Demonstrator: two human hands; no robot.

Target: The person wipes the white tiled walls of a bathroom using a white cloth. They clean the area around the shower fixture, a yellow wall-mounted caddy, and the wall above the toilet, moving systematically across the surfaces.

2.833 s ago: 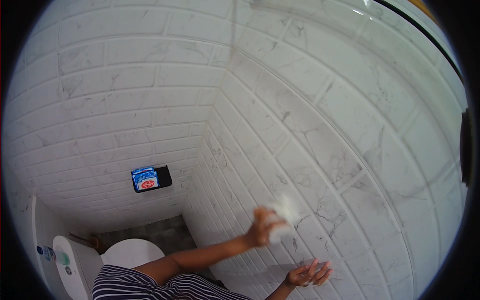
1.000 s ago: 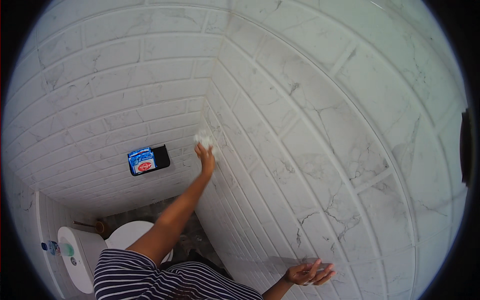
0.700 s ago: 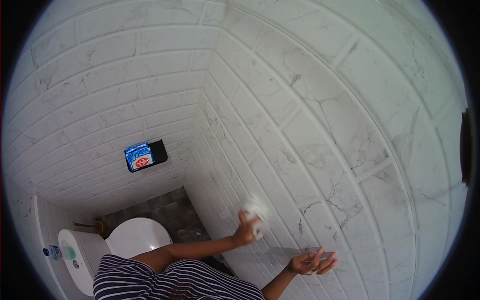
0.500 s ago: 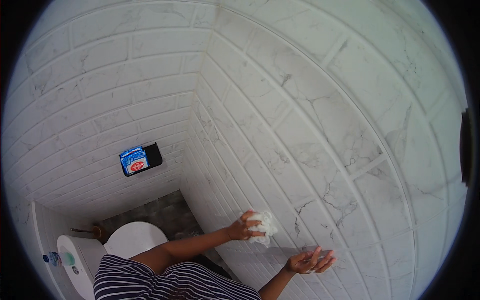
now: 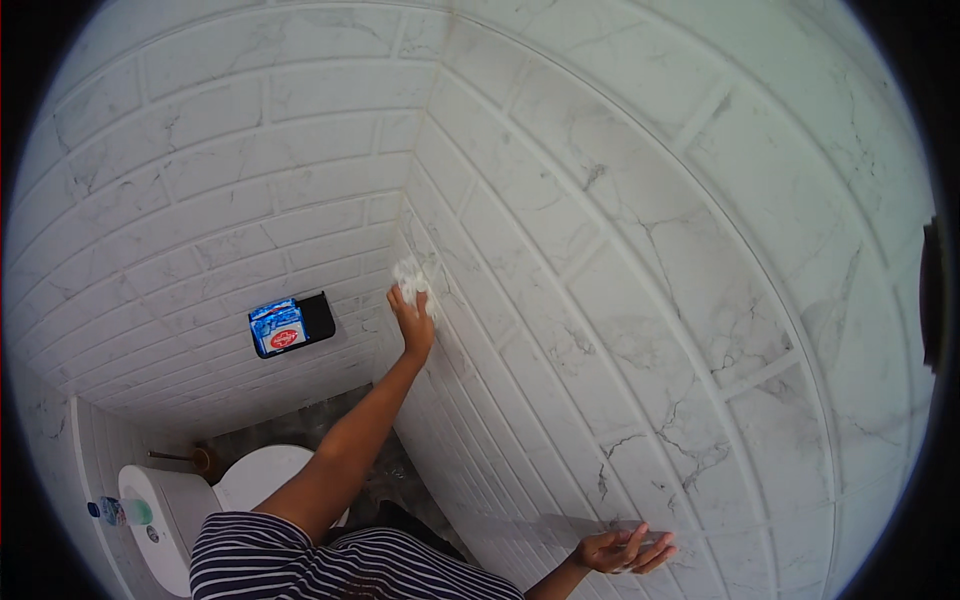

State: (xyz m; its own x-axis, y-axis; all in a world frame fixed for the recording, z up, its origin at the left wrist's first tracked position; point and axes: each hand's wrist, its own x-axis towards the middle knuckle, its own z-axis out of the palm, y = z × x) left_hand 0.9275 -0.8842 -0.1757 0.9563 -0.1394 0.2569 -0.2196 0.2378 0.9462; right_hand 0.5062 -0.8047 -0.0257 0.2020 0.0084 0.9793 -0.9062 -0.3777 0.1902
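My left arm reaches far out along the right-hand tiled wall (image 5: 560,370). At its end my left hand (image 5: 413,322) is closed on a white bath puff (image 5: 408,275) and presses it to the tiles beside the room's corner. The puff is slightly blurred. Close to the same wall, lower down and nearer to me, my right hand (image 5: 626,550) is open and holds nothing. Its fingers are apart, with a little white foam on them. Whether its palm touches the tiles I cannot tell.
A black wall shelf (image 5: 318,318) on the far wall carries a blue-and-white packet (image 5: 278,328). To the lower left are a white toilet (image 5: 262,475), a plastic bottle (image 5: 110,511) on its tank, and a brush with a brown holder (image 5: 205,461). The floor (image 5: 400,480) is dark tile.
My left hand has moved the bath puff forward and left along the wall to the corner, the arm now stretched out. My right hand stays open in nearly the same place.
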